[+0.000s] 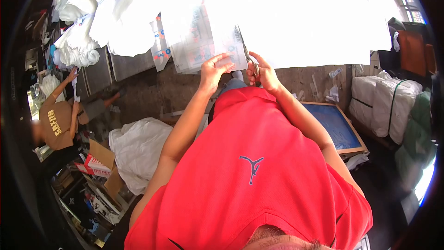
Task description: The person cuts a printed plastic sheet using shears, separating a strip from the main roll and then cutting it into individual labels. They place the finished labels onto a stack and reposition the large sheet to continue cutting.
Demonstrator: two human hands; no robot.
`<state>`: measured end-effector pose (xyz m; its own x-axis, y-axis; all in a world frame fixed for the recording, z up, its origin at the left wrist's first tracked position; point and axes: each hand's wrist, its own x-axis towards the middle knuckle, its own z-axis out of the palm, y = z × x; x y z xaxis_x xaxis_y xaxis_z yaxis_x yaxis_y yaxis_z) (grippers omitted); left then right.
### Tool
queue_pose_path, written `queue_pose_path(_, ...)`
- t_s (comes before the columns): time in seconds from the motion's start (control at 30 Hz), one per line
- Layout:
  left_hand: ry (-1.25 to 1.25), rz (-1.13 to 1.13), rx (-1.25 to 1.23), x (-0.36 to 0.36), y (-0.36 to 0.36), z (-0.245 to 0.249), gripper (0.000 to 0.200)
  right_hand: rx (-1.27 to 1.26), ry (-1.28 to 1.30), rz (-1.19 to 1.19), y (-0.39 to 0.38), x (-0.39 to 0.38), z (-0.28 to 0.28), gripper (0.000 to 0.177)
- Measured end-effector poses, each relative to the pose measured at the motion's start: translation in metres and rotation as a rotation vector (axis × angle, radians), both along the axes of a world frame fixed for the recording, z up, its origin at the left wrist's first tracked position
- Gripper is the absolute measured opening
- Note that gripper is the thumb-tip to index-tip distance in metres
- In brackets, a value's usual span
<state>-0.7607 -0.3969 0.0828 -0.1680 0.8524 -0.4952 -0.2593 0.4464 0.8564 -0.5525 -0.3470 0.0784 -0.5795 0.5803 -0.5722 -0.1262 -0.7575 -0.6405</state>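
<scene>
Printed sheet [203, 37] mostly glare-washed — left hand [214, 68] pinches its edge; right hand [262, 73] closed round scissors [243, 44], blades pointing eleven o'clock.

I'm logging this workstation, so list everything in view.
printed sheet: one, white with red and blue print, top centre
scissors: one, grey metal, at the sheet's right edge
large white sheets: several, white, across the top
folded white pile: one heap, white, top left
white sack: one, white, floor at lower left
framed screen: one, blue in a wooden frame, floor at right
strapped bundles: at least two, white, far right
cardboard box: one, brown with red print, lower left
other person: one, brown shirt, far left
red shirt: one, red, centre
left hand: fingers pinch the printed sheet
right hand: fingers hold the scissors
</scene>
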Motion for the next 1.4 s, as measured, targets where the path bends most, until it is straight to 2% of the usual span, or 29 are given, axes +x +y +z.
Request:
queue_pose_path(0.3,-0.004,0.010,0.001,0.000,0.000,0.001,0.040,0.034,0.144,-0.020,-0.006,-0.009,-0.019,0.062)
queue_pose_path(0.57,0.014,0.005,-0.011,0.000,-0.003,0.003,0.041,0.048,0.015,-0.003,0.009,-0.017,-0.015,0.065)
queue_pose_path(0.9,-0.009,0.029,0.023,0.001,-0.004,0.012,0.042,0.084,0.027,-0.036,0.012,-0.020,-0.017,0.068)
queue_pose_path(0.97,-0.035,0.028,0.011,0.002,-0.006,0.015,0.042,0.150,-0.071,0.028,0.019,-0.021,-0.014,0.062)
queue_pose_path(1.17,-0.041,0.040,0.022,0.003,-0.006,0.017,0.044,0.155,-0.055,-0.044,0.016,-0.030,-0.018,0.065)
queue_pose_path(1.4,-0.073,0.040,0.031,0.002,-0.008,0.023,0.043,0.204,-0.067,-0.019,0.032,-0.037,-0.019,0.063)
